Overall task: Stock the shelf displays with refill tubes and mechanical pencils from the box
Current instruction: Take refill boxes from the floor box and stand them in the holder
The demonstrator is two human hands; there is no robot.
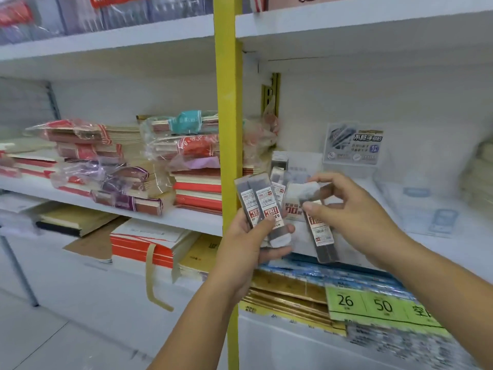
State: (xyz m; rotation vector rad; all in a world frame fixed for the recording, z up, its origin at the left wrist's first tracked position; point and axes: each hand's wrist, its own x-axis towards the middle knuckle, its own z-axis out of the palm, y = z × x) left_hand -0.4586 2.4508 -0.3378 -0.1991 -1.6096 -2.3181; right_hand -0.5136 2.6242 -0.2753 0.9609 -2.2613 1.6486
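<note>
Your left hand (248, 244) is nearest you, raised at the centre of the view. Its thumb lies across the front of a fan of refill tubes (262, 201) and its fingers (278, 252) curl round behind their lower ends, gripping them. These tubes are slim and dark with white and red labels, and they point upward, leaning a little to the left.

Just to the right, your right hand (354, 209) pinches a single refill tube (321, 236) near its upper end, with the thumb at the front and the fingers curled over the top. This tube hangs downward and slants to the right, close beside the fan. Whether it touches the fan is unclear.

Behind your hands, at the far left, stacks of notebooks (106, 161) in plastic wrap lie on a white shelf. A yellow post (226, 102) rises through the middle of the view. Right of it, a few more standing tubes (278, 161) are at the back of the right-hand shelf (474, 252), just beyond your hands. Further right on that shelf stands a clear display stand (352, 145) with a printed card. Below, at the lower right, a green price label (373, 305) reads 26 and 50.
</note>
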